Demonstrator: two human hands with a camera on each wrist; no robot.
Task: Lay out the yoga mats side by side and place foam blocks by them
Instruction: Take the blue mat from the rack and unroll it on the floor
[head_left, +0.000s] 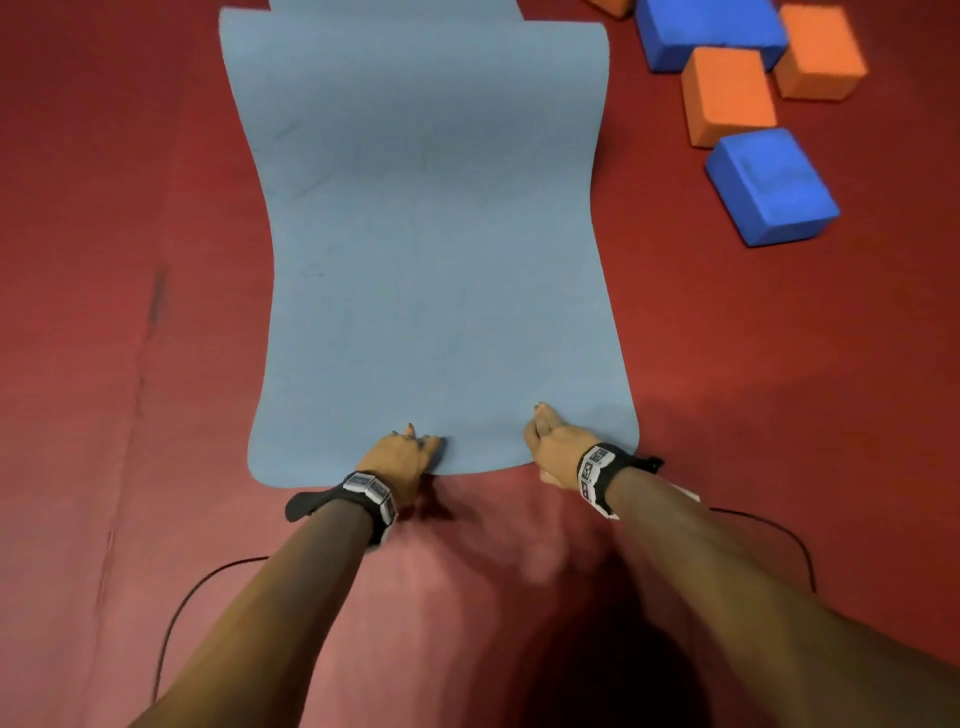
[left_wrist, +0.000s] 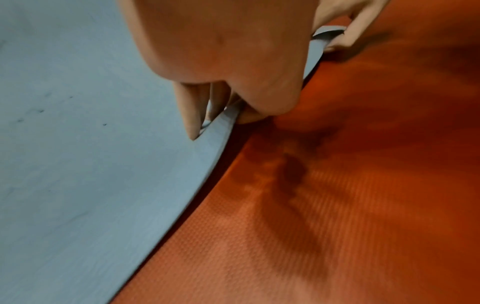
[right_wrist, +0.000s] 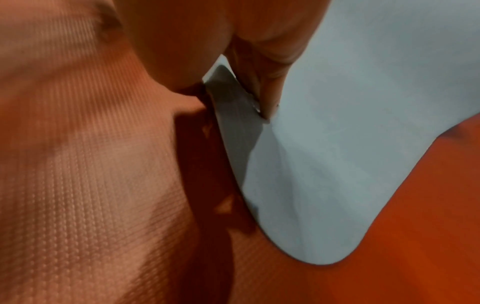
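Blue-grey yoga mat (head_left: 436, 249) spread on ribbed red floor (head_left: 104, 364); near edge pinched by left hand (head_left: 402, 457) and right hand (head_left: 553, 452). Orange foam blocks (head_left: 727, 96), blue foam blocks (head_left: 771, 187) heaped far right, clear of mat.

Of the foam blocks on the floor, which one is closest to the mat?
The nearer orange block, which sits between the two blue ones. Its left edge comes closest to the mat; the near blue block lies farther right, the others farther back.
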